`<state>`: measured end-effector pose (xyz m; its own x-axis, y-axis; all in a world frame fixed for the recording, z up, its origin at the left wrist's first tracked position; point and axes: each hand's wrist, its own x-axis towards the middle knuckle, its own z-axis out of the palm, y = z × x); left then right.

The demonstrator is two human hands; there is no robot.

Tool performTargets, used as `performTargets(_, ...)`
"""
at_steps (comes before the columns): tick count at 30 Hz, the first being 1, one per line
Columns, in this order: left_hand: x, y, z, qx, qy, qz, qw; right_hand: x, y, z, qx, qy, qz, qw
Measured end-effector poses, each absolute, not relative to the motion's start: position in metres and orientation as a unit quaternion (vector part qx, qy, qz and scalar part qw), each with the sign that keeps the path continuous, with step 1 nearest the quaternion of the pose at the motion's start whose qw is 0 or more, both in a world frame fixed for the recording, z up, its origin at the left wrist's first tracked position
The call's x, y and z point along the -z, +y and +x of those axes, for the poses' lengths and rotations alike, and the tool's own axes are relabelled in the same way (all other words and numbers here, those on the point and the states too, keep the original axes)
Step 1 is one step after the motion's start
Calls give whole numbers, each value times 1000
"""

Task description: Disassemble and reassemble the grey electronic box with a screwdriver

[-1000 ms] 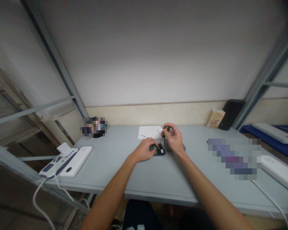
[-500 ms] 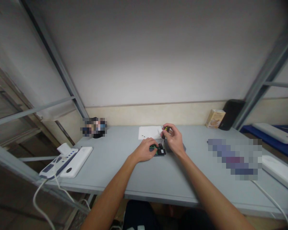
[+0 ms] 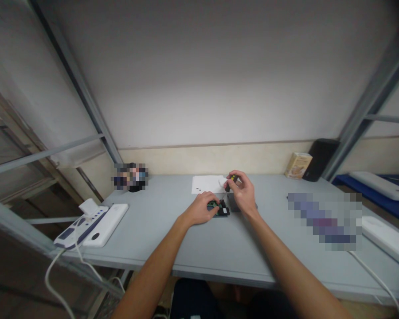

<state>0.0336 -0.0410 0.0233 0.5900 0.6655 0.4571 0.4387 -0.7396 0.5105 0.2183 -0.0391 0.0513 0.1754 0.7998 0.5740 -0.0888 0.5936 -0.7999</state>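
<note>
Left hand (image 3: 201, 208) clasps a green-and-black rectangular circuit board (image 3: 222, 210) at its left end, the rest jutting clear! Above the board's right side, right hand (image 3: 245, 191) pinches a slim black-and-yellow-handled tool (image 3: 232, 179), shaft slanting boardward; white rectangular paper (image 3: 204, 183) lies beyond the board.

No writing is legible: print on the yellowish carton (image 3: 298, 165) is too small and blurred, and the white patch (image 3: 224, 211) on the black-and-green device (image 3: 222, 206) shows no readable characters.
</note>
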Motion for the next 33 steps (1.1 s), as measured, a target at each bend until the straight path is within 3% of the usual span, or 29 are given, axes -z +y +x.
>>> performTargets(16, -23, -13, 27, -406, 372, 811, 196, -44, -24, 231, -293, -422, -356, 781)
performTargets(26, -22, -7, 28, -274, 370, 872, 166, -36, -22, 225, -294, -453, -377, 752)
performTargets(33, -21, -1, 25, -247, 374, 875, 184, -37, -26, 218, -303, -498, -374, 721)
